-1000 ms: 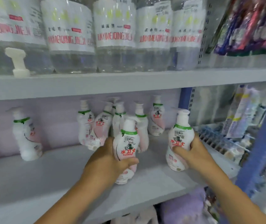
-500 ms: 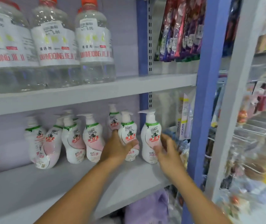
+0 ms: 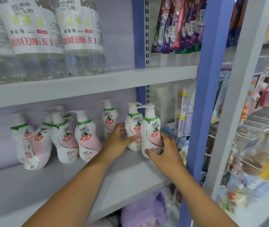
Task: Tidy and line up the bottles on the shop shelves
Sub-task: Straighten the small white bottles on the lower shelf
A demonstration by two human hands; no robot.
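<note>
While each hand grips one, the pump bottles look glossy, curvy, white and pink with green collars. Left hand holds the rear bottle; right hand clasps the front bottle.

A shop: grey metal shelves on blue slotted uprights, w/ many copies of the same goods. Big clear bottles w/ price stickers reading 5.00 up top, identical pump bottles marked 10.00 below. Packets hang in rows at right, more packaged goods on wire hooks beyond.
</note>
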